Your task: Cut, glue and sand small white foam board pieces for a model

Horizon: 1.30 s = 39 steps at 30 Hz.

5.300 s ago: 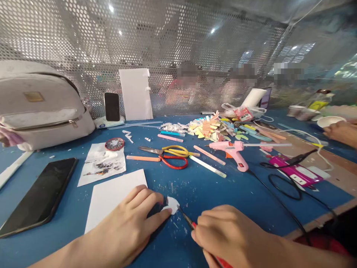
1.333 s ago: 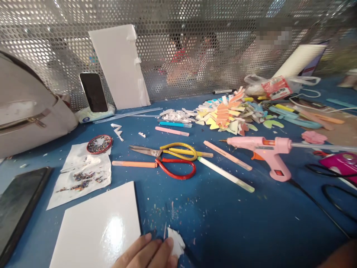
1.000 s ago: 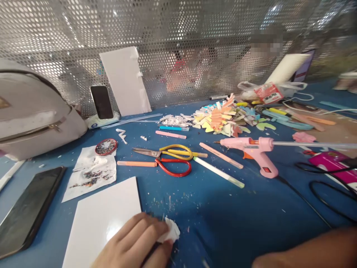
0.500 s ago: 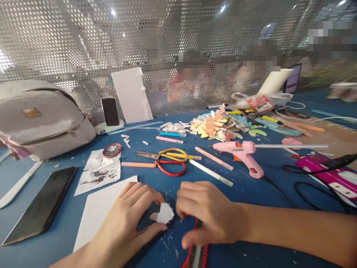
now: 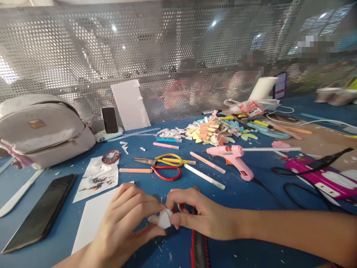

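The right hand [image 5: 205, 214] has moved in to pinch the white scrap [image 5: 164, 219], which the left hand [image 5: 126, 219] holds between thumb and finger. The cutter [image 5: 200, 248] lies on the worktop [image 5: 224, 196], so this seems finger work.

One head-worn cam, close over near side of blue table [image 5: 251, 255], facing forward and down; perforated panel [image 5: 156, 67] far.
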Each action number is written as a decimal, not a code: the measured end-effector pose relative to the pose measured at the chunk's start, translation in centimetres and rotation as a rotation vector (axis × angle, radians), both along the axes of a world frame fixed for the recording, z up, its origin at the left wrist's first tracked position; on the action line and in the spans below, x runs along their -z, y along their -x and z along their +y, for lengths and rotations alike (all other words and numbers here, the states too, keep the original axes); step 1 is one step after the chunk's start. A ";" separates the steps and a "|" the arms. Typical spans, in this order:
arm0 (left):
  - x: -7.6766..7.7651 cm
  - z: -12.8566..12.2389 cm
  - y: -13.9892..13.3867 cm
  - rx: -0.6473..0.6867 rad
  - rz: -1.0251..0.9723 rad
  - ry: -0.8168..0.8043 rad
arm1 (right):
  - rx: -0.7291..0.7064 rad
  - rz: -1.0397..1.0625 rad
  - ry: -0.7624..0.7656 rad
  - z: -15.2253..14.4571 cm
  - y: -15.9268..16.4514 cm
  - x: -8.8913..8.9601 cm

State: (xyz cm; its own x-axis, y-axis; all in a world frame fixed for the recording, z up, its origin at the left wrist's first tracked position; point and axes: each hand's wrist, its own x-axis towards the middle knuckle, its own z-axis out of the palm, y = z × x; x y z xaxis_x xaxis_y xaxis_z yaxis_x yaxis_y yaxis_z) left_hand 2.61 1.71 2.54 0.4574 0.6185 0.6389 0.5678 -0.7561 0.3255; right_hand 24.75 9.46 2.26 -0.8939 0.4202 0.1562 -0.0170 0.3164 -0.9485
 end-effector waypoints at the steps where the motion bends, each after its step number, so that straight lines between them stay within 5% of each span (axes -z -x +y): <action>1: -0.1 0.0 0.0 0.014 -0.003 -0.009 | -0.008 0.009 0.015 0.0 0.0 0.0; 6: -0.3 0.3 -0.2 0.051 -0.027 -0.015 | -0.015 0.032 0.032 0.1 -0.1 0.1; 15: -0.3 0.5 0.5 0.053 0.035 0.180 | -0.028 0.026 -0.164 0.4 -0.1 0.5; 28: -0.1 0.8 1.1 0.038 0.078 0.252 | 0.153 -0.045 -0.049 0.1 -0.2 0.8; 32: -1.5 3.0 1.8 -0.080 0.098 0.174 | 0.156 -0.021 -0.049 -0.3 0.0 0.9; 39: -2.6 11.0 1.2 -0.155 0.070 0.136 | 0.162 0.023 -0.259 -0.5 0.0 1.5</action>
State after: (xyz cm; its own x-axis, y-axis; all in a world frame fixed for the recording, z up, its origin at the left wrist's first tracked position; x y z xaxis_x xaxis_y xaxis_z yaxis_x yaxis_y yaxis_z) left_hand 1.41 12.73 5.17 0.3909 0.7629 0.5149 0.6985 -0.6102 0.3738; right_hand 24.78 8.93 0.80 -0.8131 0.5008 0.2967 0.0329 0.5484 -0.8355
